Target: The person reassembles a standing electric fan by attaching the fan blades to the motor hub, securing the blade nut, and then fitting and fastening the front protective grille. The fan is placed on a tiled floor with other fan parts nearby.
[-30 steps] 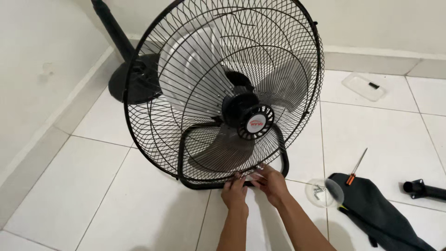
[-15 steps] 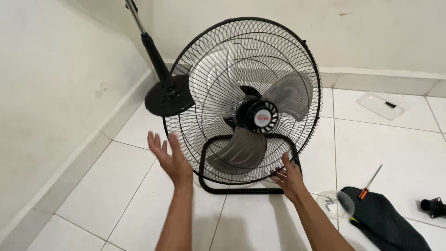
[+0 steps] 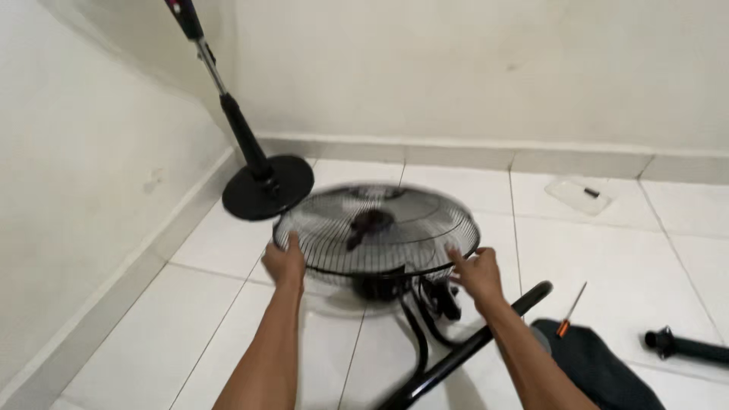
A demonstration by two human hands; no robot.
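A black floor fan (image 3: 377, 228) with a round wire cage lies tipped back, cage facing up, blurred by motion. My left hand (image 3: 284, 263) grips the cage rim on its left side. My right hand (image 3: 477, 273) holds the rim on the right side. The fan's black tube base frame (image 3: 471, 345) sticks out toward me, off the floor. The blades show only dimly through the wires.
A black pole stand with a round base (image 3: 267, 187) leans in the left corner. A clear plastic lid (image 3: 581, 196) lies by the back wall. An orange-handled screwdriver (image 3: 569, 311), a dark cloth (image 3: 600, 368) and a black tube part (image 3: 683, 345) are at the right.
The fan stood upright facing me; now it is tipped onto its back. Both hands moved from the lower rim to grip the cage's two sides.
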